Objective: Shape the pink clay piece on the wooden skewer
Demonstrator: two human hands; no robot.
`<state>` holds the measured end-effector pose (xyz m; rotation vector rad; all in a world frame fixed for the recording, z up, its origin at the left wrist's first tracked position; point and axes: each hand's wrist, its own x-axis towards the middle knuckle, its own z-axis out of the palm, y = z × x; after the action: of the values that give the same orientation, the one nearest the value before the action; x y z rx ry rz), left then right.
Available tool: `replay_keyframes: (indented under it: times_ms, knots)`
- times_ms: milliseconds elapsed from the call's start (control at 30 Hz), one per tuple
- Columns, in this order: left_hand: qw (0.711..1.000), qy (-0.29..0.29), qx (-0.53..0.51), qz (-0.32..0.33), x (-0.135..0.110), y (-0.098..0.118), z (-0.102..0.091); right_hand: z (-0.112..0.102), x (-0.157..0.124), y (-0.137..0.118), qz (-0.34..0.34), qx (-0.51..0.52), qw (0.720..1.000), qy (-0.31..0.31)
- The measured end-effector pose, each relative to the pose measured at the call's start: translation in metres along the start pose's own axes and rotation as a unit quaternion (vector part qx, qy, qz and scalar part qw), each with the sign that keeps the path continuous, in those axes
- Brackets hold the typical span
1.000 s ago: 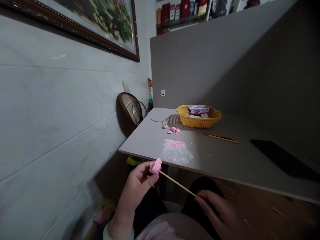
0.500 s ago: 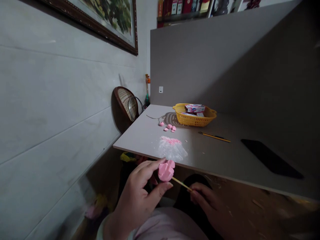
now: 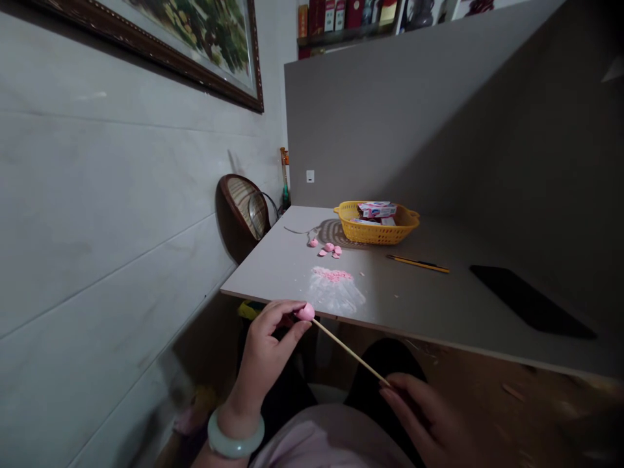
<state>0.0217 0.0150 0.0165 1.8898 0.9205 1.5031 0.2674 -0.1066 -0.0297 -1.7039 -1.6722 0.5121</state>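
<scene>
My left hand (image 3: 270,344) pinches a small pink clay lump (image 3: 306,312) at the tip of a thin wooden skewer (image 3: 351,351), and its fingers partly hide the lump. My right hand (image 3: 429,416) grips the skewer's far end low in the view. A jade bangle (image 3: 236,434) circles my left wrist. Beyond my hands, on the table, lie several pink clay petals (image 3: 329,249) and a whitish smear with pink crumbs (image 3: 334,285).
The grey tabletop (image 3: 419,305) holds a yellow plastic basket (image 3: 375,227) of small boxes, a pencil (image 3: 418,264) and a black phone-like slab (image 3: 531,302). A wall runs along the left, and a grey panel stands behind. My lap lies below the table edge.
The big pink lump seen earlier now looks smaller, mostly tucked behind my left fingers. More of the skewer shows between my hands, and the bangle has come into view.
</scene>
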Motion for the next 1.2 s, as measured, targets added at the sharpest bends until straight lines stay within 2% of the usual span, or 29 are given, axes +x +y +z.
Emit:
replay_keyframes:
  times_ms: [133,200,267,333,367,400,433,500,567,600,667,700,733,767,800,833,867,933,1000,1067,1100,1167,1200]
  knots:
    - [0.999,0.014,0.001,-0.039,-0.005,-0.004,0.002,-0.004,-0.004,0.011,-0.065,-0.089,0.991,0.069]
    - [0.998,0.036,0.015,-0.052,-0.008,-0.003,0.003,-0.007,-0.001,0.015,-0.064,-0.095,0.988,0.102]
    - [0.996,0.055,0.023,-0.061,-0.012,-0.003,0.002,-0.007,0.006,0.016,-0.032,-0.047,0.995,0.082]
    - [0.996,0.055,0.025,-0.064,-0.015,-0.003,-0.001,-0.002,0.017,0.012,0.043,0.076,0.996,-0.033]
    - [0.997,0.047,0.023,-0.061,-0.015,-0.003,-0.003,0.002,0.022,0.010,0.086,0.148,0.979,-0.107]
    - [0.997,0.036,0.023,-0.057,-0.015,-0.003,-0.005,0.007,0.028,0.009,0.134,0.225,0.943,-0.204]
    - [0.998,0.023,0.024,-0.054,-0.015,-0.003,-0.008,0.012,0.032,0.007,0.155,0.259,0.918,-0.257]
    - [0.998,0.003,0.028,-0.053,-0.015,-0.004,-0.011,0.021,0.038,0.004,0.167,0.285,0.895,-0.300]
    - [0.997,0.003,0.027,-0.067,-0.015,-0.007,-0.013,0.023,0.037,0.001,0.157,0.277,0.908,-0.272]
    - [0.996,0.009,0.023,-0.080,-0.015,-0.008,-0.013,0.022,0.035,0.000,0.140,0.257,0.928,-0.232]
    - [0.992,0.025,0.009,-0.121,-0.015,-0.011,-0.012,0.017,0.029,-0.001,0.076,0.181,0.975,-0.101]
    - [0.989,0.032,0.004,-0.144,-0.016,-0.013,-0.012,0.014,0.026,-0.001,0.035,0.135,0.990,-0.034]
    - [0.986,0.038,0.001,-0.162,-0.017,-0.013,-0.011,0.011,0.023,-0.001,0.001,0.095,0.995,0.015]
    - [0.984,0.041,0.000,-0.174,-0.017,-0.014,-0.012,0.010,0.021,0.000,-0.016,0.076,0.996,0.034]
    - [0.984,0.042,0.003,-0.176,-0.018,-0.013,-0.012,0.009,0.020,0.001,-0.005,0.085,0.996,0.008]
    - [0.985,0.039,0.007,-0.169,-0.018,-0.012,-0.013,0.009,0.020,0.002,0.023,0.113,0.992,-0.049]
    - [0.987,0.032,0.011,-0.155,-0.019,-0.011,-0.014,0.010,0.022,0.003,0.060,0.150,0.979,-0.123]
    - [0.992,0.008,0.021,-0.127,-0.019,-0.008,-0.016,0.015,0.027,0.004,0.122,0.213,0.935,-0.256]
    - [0.993,-0.007,0.040,-0.115,-0.019,-0.006,-0.016,0.021,0.032,0.004,0.138,0.232,0.911,-0.312]
    - [0.990,-0.003,0.060,-0.126,-0.020,-0.007,-0.014,0.026,0.034,0.004,0.129,0.222,0.923,-0.288]
    - [0.988,0.005,0.065,-0.136,-0.021,-0.009,-0.013,0.026,0.033,0.004,0.113,0.199,0.944,-0.238]
    - [0.985,0.024,0.060,-0.163,-0.022,-0.014,-0.012,0.024,0.029,0.005,0.056,0.119,0.987,-0.088]
    - [0.982,0.036,0.052,-0.177,-0.022,-0.016,-0.011,0.022,0.026,0.007,0.023,0.078,0.997,-0.015]
